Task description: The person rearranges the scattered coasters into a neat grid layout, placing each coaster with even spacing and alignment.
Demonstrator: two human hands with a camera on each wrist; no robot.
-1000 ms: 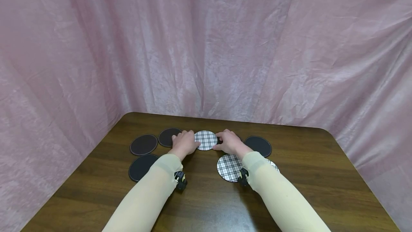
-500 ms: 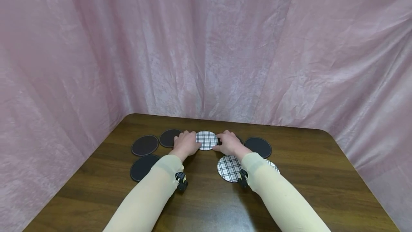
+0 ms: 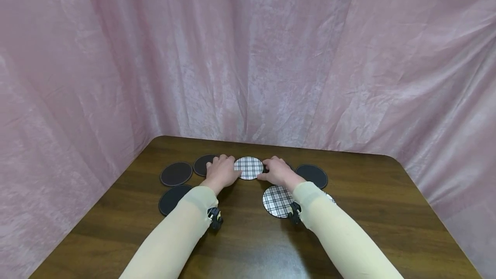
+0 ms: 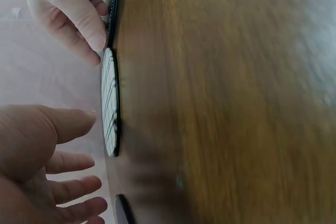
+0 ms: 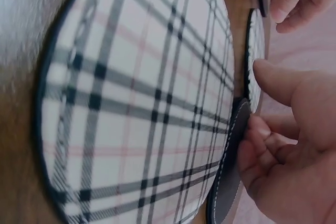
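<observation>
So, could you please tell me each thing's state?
Left hand, thumb and fingers apart
Right hand, thumb and fingers apart
Middle plaid coaster, flat
Near plaid coaster, flat
Right plaid coaster, mostly hidden
Inner black coaster, partly hidden
Right black coaster, flat
Three left black coasters, flat
Curtain, hanging in folds

1. The left hand has edged slightly toward nine o'clock.
2. More of the plaid coaster's nine-o'clock rim shows than half a second ago, beyond the hand's three-o'clock side.
</observation>
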